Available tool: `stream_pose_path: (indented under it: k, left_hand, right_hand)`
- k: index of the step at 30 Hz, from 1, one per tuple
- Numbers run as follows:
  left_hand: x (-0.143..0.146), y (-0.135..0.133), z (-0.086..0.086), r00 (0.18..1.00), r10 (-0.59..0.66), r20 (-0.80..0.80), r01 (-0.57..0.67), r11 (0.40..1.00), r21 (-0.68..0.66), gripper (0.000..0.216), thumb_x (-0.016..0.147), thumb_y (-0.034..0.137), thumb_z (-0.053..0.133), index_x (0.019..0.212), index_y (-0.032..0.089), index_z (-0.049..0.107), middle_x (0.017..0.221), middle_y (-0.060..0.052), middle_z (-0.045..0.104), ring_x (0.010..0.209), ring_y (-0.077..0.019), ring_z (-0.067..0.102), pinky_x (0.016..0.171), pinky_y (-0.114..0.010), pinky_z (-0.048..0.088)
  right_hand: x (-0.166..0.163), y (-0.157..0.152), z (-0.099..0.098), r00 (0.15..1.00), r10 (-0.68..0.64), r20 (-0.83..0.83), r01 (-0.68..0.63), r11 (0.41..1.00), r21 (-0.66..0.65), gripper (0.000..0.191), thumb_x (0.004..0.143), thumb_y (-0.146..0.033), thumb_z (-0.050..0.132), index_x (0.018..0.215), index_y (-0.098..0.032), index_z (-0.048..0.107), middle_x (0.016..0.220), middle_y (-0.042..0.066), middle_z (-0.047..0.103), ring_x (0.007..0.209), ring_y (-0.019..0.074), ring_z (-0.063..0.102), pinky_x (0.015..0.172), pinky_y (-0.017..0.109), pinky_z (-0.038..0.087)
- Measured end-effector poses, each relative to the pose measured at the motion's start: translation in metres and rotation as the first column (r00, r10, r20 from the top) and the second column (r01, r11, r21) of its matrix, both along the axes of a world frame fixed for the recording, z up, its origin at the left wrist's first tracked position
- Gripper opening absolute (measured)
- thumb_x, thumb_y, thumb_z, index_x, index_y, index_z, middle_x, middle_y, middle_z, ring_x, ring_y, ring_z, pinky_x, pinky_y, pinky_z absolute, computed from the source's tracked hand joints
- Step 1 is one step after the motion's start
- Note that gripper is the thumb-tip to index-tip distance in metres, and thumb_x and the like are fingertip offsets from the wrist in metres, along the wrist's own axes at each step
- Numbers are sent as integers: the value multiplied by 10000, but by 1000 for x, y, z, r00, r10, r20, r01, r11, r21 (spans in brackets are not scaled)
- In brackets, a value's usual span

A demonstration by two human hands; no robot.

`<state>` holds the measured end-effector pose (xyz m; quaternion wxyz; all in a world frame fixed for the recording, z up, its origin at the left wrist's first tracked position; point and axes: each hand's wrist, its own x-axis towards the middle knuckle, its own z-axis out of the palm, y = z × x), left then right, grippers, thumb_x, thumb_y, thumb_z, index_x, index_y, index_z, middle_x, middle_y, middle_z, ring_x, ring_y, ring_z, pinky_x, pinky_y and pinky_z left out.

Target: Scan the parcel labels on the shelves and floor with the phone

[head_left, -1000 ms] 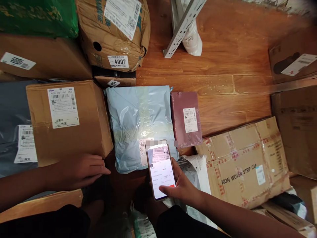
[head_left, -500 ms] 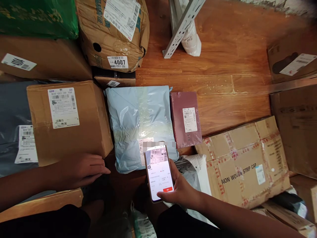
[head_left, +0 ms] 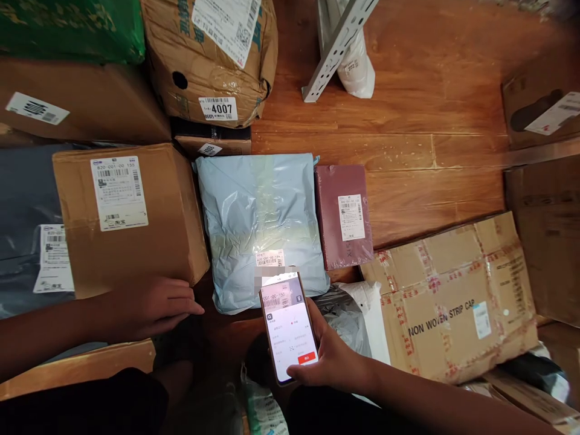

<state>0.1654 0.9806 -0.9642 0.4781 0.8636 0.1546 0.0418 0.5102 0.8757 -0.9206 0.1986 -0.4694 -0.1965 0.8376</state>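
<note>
My right hand (head_left: 328,350) is wrapped around a smartphone (head_left: 290,329), its thumb at the lower part of the lit screen. A label and a red button show on that screen. Behind the phone lies a light blue plastic-wrapped parcel (head_left: 263,205), whose white label (head_left: 269,258) is partly covered by the phone. My left hand (head_left: 158,307) holds nothing, fingers stretched out loosely at the lower edge of a brown cardboard box (head_left: 136,260); whether it touches the box I cannot tell. A shrink-wrapped maroon box (head_left: 333,241) sits right of the blue parcel.
At the upper left are a taped carton (head_left: 167,36) marked 4007 and a green package (head_left: 72,30). A metal shelf leg (head_left: 335,57) stands on the wooden floor (head_left: 408,90). To the right lies a large flat carton (head_left: 453,284); more boxes (head_left: 544,235) line the right side.
The phone has moved slightly down and left relative to the blue parcel, uncovering more of its label. The screen's camera picture has shifted. My left hand stays almost where it was.
</note>
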Motion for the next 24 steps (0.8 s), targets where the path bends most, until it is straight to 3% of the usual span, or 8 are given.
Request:
stream_pose_path:
  k: [11,24]
  left_hand:
    - [0,0,-3,1000,-13,-4,13,1000,20,282,924,112,455,1168,206,562,860,-27,658,744,-124,561,642,-227,422]
    - [1,2,1,1000,-6,-8,6,1000,1,290,930,120,454,1181,208,569,865,-22,663,738,-113,573,647,-204,431]
  right_hand:
    - [-1,4,5,998,41,-43,-41,999,-6,861,634,-205,811,1327,-285,304,1110,56,584,1046,278,567,828,431,449]
    - [-1,5,6,996,75,-48,-76,997,-16,857,646,-196,792,1332,-272,285,1129,69,574,1025,272,573,816,428,454]
